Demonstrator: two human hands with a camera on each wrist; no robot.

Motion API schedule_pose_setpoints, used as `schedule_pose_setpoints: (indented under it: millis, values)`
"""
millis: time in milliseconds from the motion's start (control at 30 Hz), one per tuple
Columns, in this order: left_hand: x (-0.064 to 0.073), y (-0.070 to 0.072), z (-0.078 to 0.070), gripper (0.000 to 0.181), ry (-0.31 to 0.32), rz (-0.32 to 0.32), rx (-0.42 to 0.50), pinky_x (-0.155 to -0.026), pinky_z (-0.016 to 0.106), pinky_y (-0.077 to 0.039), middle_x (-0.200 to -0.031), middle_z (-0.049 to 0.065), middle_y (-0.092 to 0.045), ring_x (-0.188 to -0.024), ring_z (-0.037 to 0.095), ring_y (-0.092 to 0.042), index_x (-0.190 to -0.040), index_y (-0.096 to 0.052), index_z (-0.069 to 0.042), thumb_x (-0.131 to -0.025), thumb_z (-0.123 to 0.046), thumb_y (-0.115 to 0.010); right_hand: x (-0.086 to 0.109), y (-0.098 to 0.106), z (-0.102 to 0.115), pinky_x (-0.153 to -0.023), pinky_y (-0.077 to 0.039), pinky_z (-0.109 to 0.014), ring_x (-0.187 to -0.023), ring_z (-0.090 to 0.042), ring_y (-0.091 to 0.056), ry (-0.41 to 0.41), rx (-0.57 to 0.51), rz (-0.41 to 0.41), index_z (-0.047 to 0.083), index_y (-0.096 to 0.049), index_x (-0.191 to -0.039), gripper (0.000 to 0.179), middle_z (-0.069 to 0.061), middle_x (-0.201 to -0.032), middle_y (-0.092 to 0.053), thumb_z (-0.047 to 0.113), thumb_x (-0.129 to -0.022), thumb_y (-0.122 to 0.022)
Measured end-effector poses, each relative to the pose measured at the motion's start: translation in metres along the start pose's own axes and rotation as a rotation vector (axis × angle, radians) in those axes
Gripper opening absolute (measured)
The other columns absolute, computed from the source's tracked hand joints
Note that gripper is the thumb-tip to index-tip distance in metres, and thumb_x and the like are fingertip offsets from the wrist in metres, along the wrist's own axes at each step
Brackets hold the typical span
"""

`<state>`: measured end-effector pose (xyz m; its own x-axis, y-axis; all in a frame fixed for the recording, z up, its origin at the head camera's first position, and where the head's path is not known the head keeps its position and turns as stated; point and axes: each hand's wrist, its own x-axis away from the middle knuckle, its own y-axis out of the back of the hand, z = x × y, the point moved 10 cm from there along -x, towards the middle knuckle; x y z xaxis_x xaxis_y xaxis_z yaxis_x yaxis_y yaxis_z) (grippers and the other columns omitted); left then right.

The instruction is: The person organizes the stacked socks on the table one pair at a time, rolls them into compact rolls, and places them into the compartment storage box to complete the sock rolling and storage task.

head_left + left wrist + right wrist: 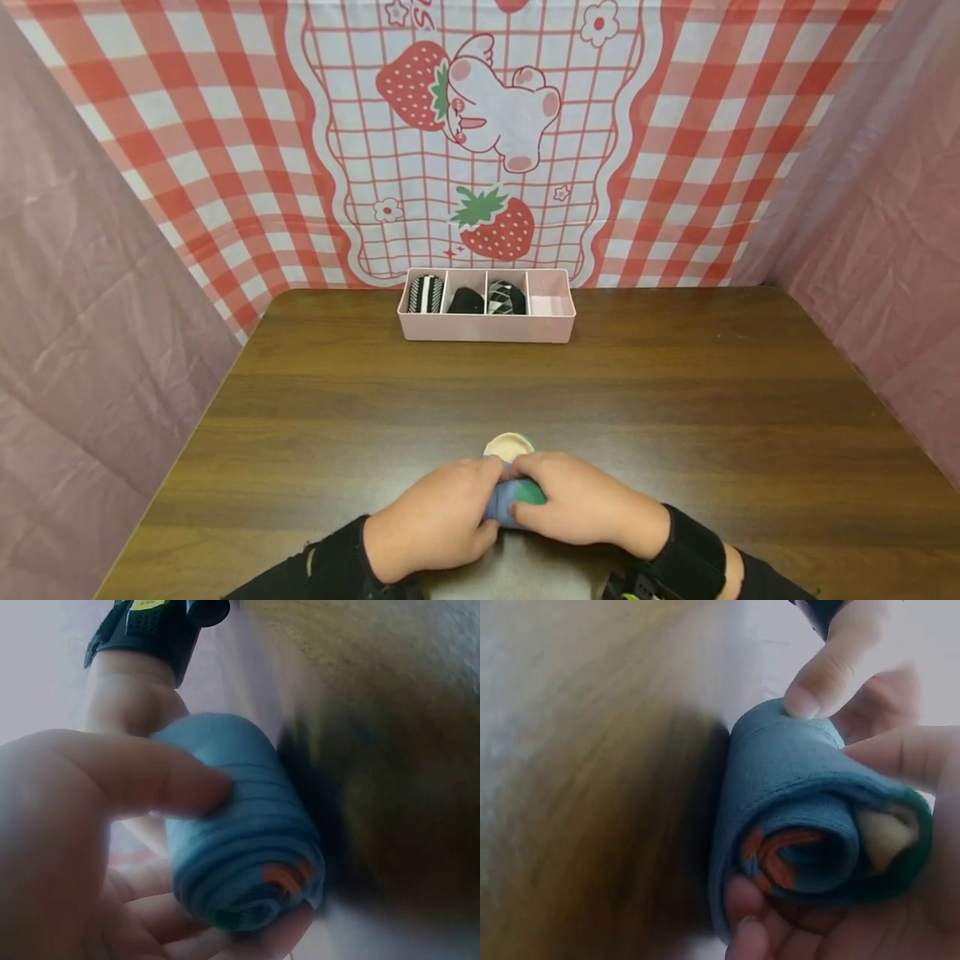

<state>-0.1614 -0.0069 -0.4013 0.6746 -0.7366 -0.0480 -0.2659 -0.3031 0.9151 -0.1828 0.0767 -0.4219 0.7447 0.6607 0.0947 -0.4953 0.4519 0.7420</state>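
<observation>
A partly rolled blue sock [504, 503] with green, cream and orange patches is held between both hands, low over the table's near part. Its cream end [510, 447] lies flat beyond the fingers. The left hand [444, 512] grips the roll from the left, thumb across its side in the left wrist view, where the coiled end of the sock [247, 840] shows. From the right, the right hand [585, 500] holds the other end. In the right wrist view, the sock's spiral [780, 761] has an orange core, with a cream and green fold beside the right palm.
A pink divided box [487, 330] stands at the table's far edge. Three of its compartments hold a striped sock roll [426, 294], a black one [467, 301] and a patterned one [506, 297]. A checked strawberry cloth [480, 225] hangs behind the wooden table [300, 417].
</observation>
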Motion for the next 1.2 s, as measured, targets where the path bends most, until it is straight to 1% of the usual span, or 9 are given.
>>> schedule_pose_setpoints:
  millis: [133, 267, 400, 600, 667, 733, 900, 1067, 1200]
  values:
    - [0.000, 0.000, 0.002, 0.030, 0.005, -0.005, 0.015, -0.072, 0.021, -0.047, -0.093, -0.007, -0.058, -0.078, 0.005, -0.050, -0.112, -0.058, -0.010, -0.087, -0.014, -0.073, 0.001, 0.002, 0.000, -0.064, -0.044, -0.026, -0.073, -0.006, -0.052, -0.012, 0.019, -0.023, 0.024, -0.059, -0.100, 0.012, 0.012, -0.083, -0.054, 0.033, -0.096, -0.066]
    - [0.000, 0.000, 0.003, 0.026, 0.005, 0.002, 0.020, -0.070, 0.019, -0.045, -0.098, -0.006, -0.053, -0.079, 0.004, -0.048, -0.116, -0.062, -0.009, -0.092, -0.016, -0.070, 0.002, 0.007, 0.006, -0.066, -0.043, -0.026, -0.078, -0.007, -0.050, 0.010, 0.076, -0.072, 0.023, -0.060, -0.102, 0.010, 0.012, -0.090, -0.053, 0.030, -0.096, -0.066]
    - [-0.002, 0.000, 0.007, 0.028, 0.027, 0.019, 0.023, -0.065, 0.019, -0.042, -0.098, -0.005, -0.049, -0.074, 0.004, -0.046, -0.123, -0.066, -0.008, -0.098, -0.019, -0.066, 0.003, 0.011, 0.010, -0.068, -0.045, -0.026, -0.078, -0.006, -0.051, 0.019, 0.111, -0.111, 0.021, -0.062, -0.107, 0.013, 0.013, -0.095, -0.054, 0.028, -0.097, -0.067]
    - [-0.004, -0.001, 0.010, 0.028, 0.048, 0.016, -0.008, -0.076, 0.023, -0.051, -0.102, -0.003, -0.059, -0.084, 0.003, -0.051, -0.126, -0.067, -0.005, -0.104, -0.017, -0.056, 0.005, 0.014, 0.020, -0.072, -0.045, -0.030, -0.080, -0.005, -0.048, 0.040, 0.236, -0.161, 0.017, -0.065, -0.112, 0.015, 0.014, -0.095, -0.054, 0.026, -0.099, -0.065]
    - [-0.004, -0.003, 0.012, 0.027, 0.065, 0.019, 0.003, -0.081, 0.026, -0.053, -0.105, -0.002, -0.061, -0.090, 0.004, -0.054, -0.126, -0.066, -0.005, -0.105, -0.018, -0.054, 0.005, 0.013, 0.021, -0.074, -0.045, -0.032, -0.082, -0.006, -0.048, 0.043, 0.275, -0.160, 0.017, -0.066, -0.113, 0.019, 0.013, -0.096, -0.054, 0.027, -0.097, -0.067]
    - [-0.004, -0.006, 0.017, 0.026, 0.101, 0.033, 0.045, -0.085, 0.029, -0.054, -0.110, -0.001, -0.063, -0.096, 0.005, -0.058, -0.127, -0.063, -0.007, -0.107, -0.019, -0.052, 0.005, 0.012, 0.022, -0.079, -0.047, -0.035, -0.087, -0.007, -0.051, 0.046, 0.311, -0.153, 0.015, -0.066, -0.115, 0.026, 0.011, -0.100, -0.057, 0.030, -0.094, -0.071]
    - [-0.003, -0.011, 0.026, 0.019, 0.177, 0.054, 0.150, -0.081, 0.029, -0.053, -0.110, 0.002, -0.065, -0.094, 0.005, -0.061, -0.124, -0.055, -0.013, -0.109, -0.023, -0.050, 0.004, 0.006, 0.020, -0.083, -0.052, -0.039, -0.095, -0.011, -0.057, 0.043, 0.362, -0.099, 0.011, -0.066, -0.116, 0.044, 0.003, -0.106, -0.062, 0.036, -0.084, -0.083]
    - [-0.003, -0.008, 0.025, 0.011, 0.165, 0.013, 0.173, -0.076, 0.027, -0.051, -0.102, -0.002, -0.063, -0.086, 0.004, -0.057, -0.116, -0.055, -0.014, -0.108, -0.022, -0.053, 0.002, 0.005, 0.018, -0.080, -0.052, -0.037, -0.091, -0.010, -0.056, 0.048, 0.351, -0.101, 0.012, -0.066, -0.111, 0.042, 0.004, -0.101, -0.061, 0.034, -0.081, -0.086]
    - [-0.003, -0.003, 0.024, 0.010, 0.145, -0.026, 0.169, -0.079, 0.028, -0.051, -0.103, -0.006, -0.061, -0.090, 0.004, -0.056, -0.114, -0.061, -0.017, -0.107, -0.022, -0.058, 0.002, 0.006, 0.017, -0.081, -0.052, -0.037, -0.093, -0.011, -0.057, 0.055, 0.350, -0.117, 0.014, -0.066, -0.108, 0.039, 0.005, -0.101, -0.063, 0.034, -0.081, -0.086]
